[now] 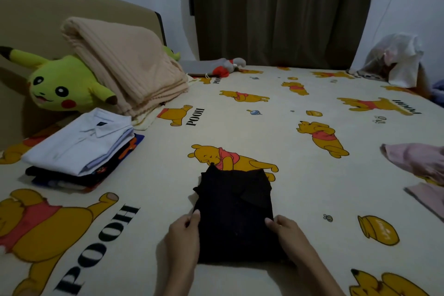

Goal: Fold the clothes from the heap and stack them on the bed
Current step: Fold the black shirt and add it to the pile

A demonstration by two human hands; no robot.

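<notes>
The black folded garment [234, 214] lies flat on the bed in front of me, its far end bunched into loose flaps. My left hand [182, 235] pinches its left edge between thumb and fingers, and my right hand [286, 230] pinches the right edge the same way, so each grip is clenched on the cloth.

To my left sits the stack of folded clothes [81, 149], a white collared shirt on top with dark pieces under it. At the right edge lies a pink crumpled garment [418, 163], well apart from the black one.

The cream bed sheet [156, 199] is printed with yellow bears in red shirts and the word "POOH" in black capitals, along with honey pots.

Farther off, a yellow plush toy with red cheeks [60, 84] leans by a folded beige ribbed blanket [127, 62] against the tan headboard [36, 19]. A dark brown curtain [283, 7] hangs behind the bed between white walls.
</notes>
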